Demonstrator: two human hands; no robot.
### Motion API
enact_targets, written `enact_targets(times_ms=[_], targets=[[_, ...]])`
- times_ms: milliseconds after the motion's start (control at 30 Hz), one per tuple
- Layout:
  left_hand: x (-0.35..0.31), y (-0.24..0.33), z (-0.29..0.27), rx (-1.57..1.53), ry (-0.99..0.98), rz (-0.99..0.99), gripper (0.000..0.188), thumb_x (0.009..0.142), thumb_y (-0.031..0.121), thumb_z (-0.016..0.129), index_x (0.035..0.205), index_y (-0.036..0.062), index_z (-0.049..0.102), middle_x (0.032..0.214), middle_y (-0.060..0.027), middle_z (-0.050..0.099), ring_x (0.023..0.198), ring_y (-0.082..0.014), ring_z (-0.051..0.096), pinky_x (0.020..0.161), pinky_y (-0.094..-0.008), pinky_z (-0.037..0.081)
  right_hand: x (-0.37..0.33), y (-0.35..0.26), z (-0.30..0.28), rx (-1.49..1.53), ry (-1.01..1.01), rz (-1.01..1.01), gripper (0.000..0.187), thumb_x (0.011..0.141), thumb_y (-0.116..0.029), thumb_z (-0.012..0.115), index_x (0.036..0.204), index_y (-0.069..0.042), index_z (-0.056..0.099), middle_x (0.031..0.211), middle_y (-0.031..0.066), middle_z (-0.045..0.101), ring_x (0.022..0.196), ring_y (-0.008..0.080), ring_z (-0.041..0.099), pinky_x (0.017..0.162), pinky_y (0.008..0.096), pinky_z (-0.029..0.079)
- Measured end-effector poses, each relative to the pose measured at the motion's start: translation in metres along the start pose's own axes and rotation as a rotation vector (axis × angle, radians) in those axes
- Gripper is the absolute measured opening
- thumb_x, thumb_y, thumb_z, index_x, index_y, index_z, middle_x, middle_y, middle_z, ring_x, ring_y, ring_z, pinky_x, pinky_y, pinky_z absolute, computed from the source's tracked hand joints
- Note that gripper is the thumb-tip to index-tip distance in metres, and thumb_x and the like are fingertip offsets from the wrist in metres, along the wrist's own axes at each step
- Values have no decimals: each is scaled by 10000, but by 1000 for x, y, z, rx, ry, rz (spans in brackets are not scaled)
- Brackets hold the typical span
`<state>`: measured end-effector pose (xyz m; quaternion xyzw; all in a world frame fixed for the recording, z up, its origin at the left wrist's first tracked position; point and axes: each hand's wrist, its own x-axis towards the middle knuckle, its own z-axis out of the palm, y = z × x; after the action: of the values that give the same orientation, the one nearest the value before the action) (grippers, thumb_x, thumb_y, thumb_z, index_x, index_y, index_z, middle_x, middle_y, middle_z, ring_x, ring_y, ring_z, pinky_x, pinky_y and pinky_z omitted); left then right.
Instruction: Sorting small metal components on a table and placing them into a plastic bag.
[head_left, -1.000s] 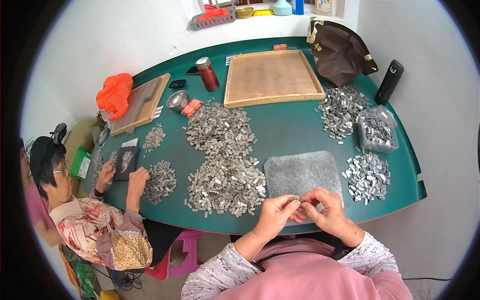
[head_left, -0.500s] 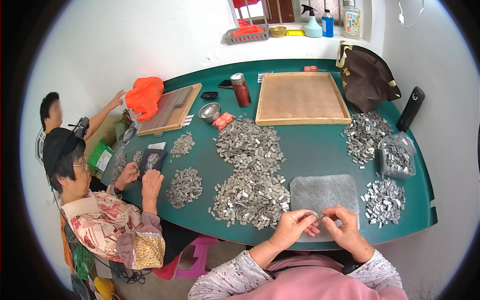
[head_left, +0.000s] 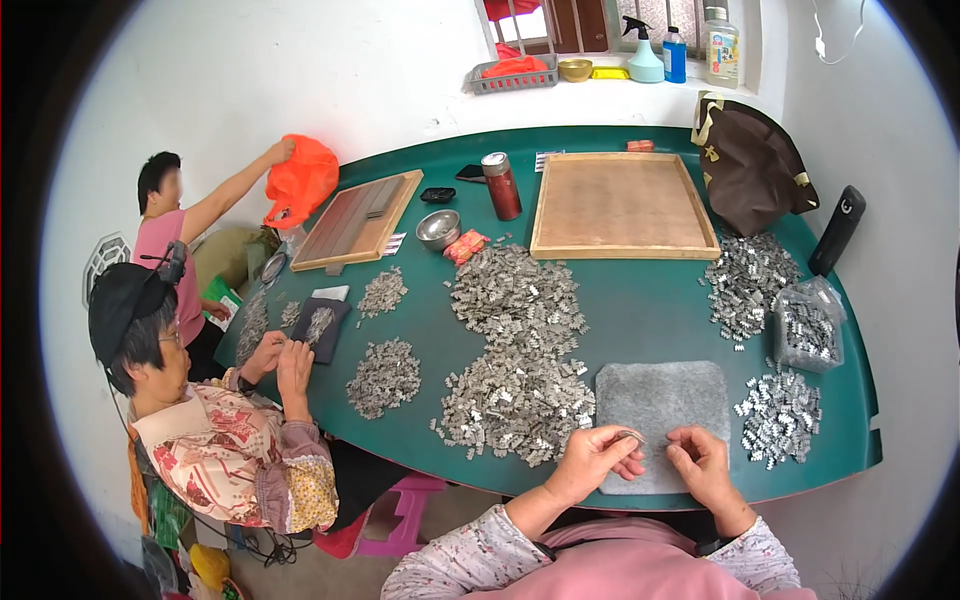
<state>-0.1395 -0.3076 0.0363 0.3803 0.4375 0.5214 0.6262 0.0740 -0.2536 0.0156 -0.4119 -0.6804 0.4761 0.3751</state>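
Observation:
Above a grey felt mat [head_left: 662,395], my left hand [head_left: 592,465] pinches a small curved strip of shiny metal [head_left: 630,436] between thumb and fingers. My right hand [head_left: 702,468] is a short way to its right, over the mat, thumb and forefinger brought together; whatever they hold, if anything, is too small to make out. Left of the mat lies a large heap of small silver metal pieces [head_left: 515,395]. To the right of the mat sits a smaller pile of similar pieces [head_left: 780,418].
A clear plastic tub [head_left: 808,335] of pieces, a wooden tray [head_left: 625,205], a brown bag [head_left: 755,175] and a red flask [head_left: 502,187] stand on the green table [head_left: 640,315]. At left a co-worker [head_left: 200,400] handles pieces; another person [head_left: 165,225] grips an orange bag [head_left: 303,180].
My right hand has drawn away to the right from my left hand, which keeps the metal strip. The person at far left has come further into view and lifted the orange bag.

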Motion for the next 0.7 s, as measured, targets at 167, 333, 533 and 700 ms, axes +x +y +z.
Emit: enact_targets(times_ms=[167, 333, 533, 700], targets=[[0, 1, 0, 9, -1, 0, 217, 998, 127, 574, 1089, -55, 652, 889, -114, 691, 750, -209, 716, 645, -303, 604, 0, 4, -2, -17, -21, 6, 149, 854, 1, 690, 1002, -2, 671, 852, 42, 644, 720, 90, 604, 644, 235, 493], [0, 2, 1, 19, -1, -9, 216, 997, 124, 574, 1092, -55, 652, 894, -118, 693, 749, -210, 716, 647, -304, 604, 0, -1, -3, -38, -28, -5, 147, 851, -3, 694, 996, -4, 672, 847, 45, 647, 723, 90, 606, 643, 236, 493], [1, 1, 3, 3, -13, -8, 216, 996, 122, 576, 1093, -56, 651, 896, -115, 694, 753, -209, 717, 645, -304, 605, -1, -3, -5, -17, -41, -6, 159, 852, -4, 692, 1010, -1, 673, 856, 47, 653, 731, 92, 612, 649, 238, 495], [0, 3, 5, 37, -25, -31, 211, 996, 118, 577, 1090, -54, 654, 895, -110, 693, 760, -205, 718, 643, -302, 605, 3, -36, -22, 172, -55, 13, 98, 879, -36, 679, 967, 10, 683, 839, 38, 663, 743, 91, 608, 658, 235, 488]])
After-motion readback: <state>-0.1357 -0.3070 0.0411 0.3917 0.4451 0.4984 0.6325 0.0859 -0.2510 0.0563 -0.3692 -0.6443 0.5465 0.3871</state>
